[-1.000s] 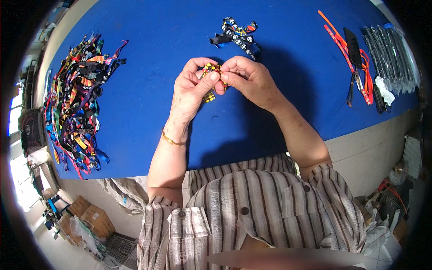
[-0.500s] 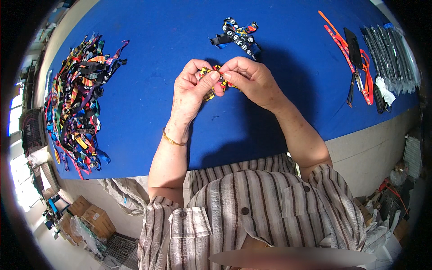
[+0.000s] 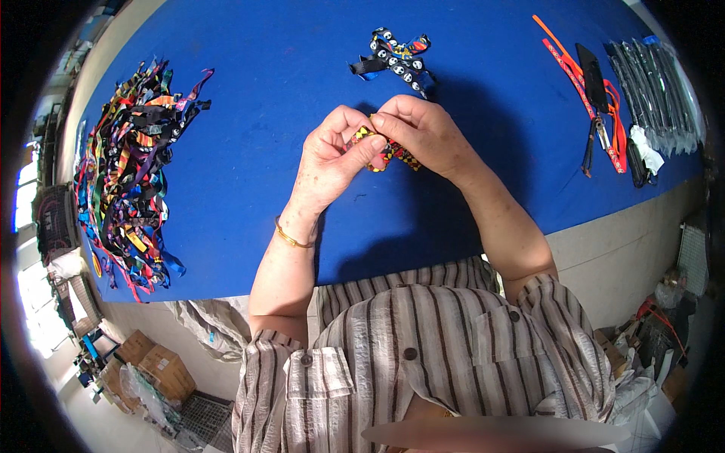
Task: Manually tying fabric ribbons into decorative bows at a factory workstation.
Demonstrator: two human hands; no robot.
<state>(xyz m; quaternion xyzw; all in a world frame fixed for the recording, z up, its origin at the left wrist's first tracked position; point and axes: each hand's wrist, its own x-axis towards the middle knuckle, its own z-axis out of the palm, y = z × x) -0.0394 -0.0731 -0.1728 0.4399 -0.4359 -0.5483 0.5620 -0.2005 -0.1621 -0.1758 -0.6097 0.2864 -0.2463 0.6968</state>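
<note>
Both hands meet over the middle of a blue-covered table. Between them is a folded, patterned ribbon (image 3: 390, 153) in yellow, black and red. My left hand (image 3: 337, 151) pinches it between thumb and fingers. My right hand (image 3: 421, 134) grips the same ribbon from the other side, and its fingertips partly hide the upper end. Just beyond the hands lies a black ribbon bunch (image 3: 396, 60) with white round motifs and some blue, yellow and red pieces.
A large heap of colourful ribbons (image 3: 128, 174) covers the table's left side. At the right lie orange and red straps (image 3: 574, 72), a flat black piece (image 3: 592, 75), a row of clear-wrapped dark packets (image 3: 655, 98) and a crumpled white scrap (image 3: 646, 152). Cardboard boxes (image 3: 162, 370) stand on the floor at left.
The ribbon has shifted slightly right between my hands, and more of it hangs below the right fingers. My left hand has moved a little to the right.
</note>
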